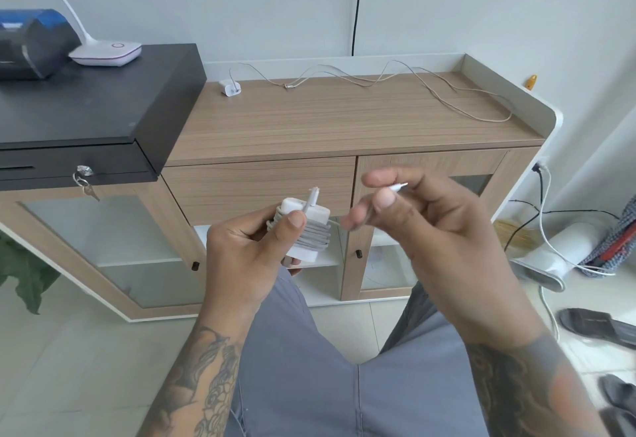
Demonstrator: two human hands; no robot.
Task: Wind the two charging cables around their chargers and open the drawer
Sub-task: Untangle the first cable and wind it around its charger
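Gripping white charger [304,230], cable wound round it, left hand [247,250] hides lower body. Cable plug [398,186] pinched by right hand [430,230], blurred. Second charger [230,88] on cabinet top [344,120], cable loose. Drawer [258,188] closed.

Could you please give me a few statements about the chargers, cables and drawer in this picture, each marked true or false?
1. The left hand grips a charger with cable wound around it. True.
2. The right hand is empty. False: it pinches the cable's plug end.
3. A second charger sits on the cabinet top, its cable lying loose. True.
4. The wooden drawer is pulled out. False: it is closed.
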